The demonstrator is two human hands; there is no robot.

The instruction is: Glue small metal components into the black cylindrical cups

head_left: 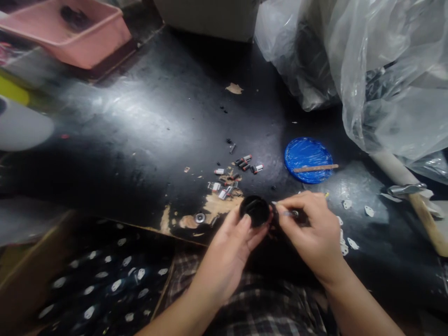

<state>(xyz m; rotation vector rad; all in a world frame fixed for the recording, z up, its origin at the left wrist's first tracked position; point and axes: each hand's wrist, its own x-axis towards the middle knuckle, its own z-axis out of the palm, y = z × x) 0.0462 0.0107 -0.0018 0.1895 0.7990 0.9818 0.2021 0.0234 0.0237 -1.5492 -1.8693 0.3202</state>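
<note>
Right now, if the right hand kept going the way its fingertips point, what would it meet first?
The right hand points left, pinching a thin tool toward the black round part that the left hand holds. That part comes first, almost at once; whether the tool's tip already touches it I cannot tell.

**A worn black bench under hard light**

The black tabletop (pixel 147 140) is scuffed, its coating chipped down to bare wood along the near edge. Light glares off the middle in a pale sheen. A pink plastic tub (pixel 70 32) sits at the far left corner, a pale box (pixel 210 16) at the back. Crumpled clear plastic sheeting (pixel 378 70) heaps up on the right, with a blue lid (pixel 308 156) just beside it.
</note>
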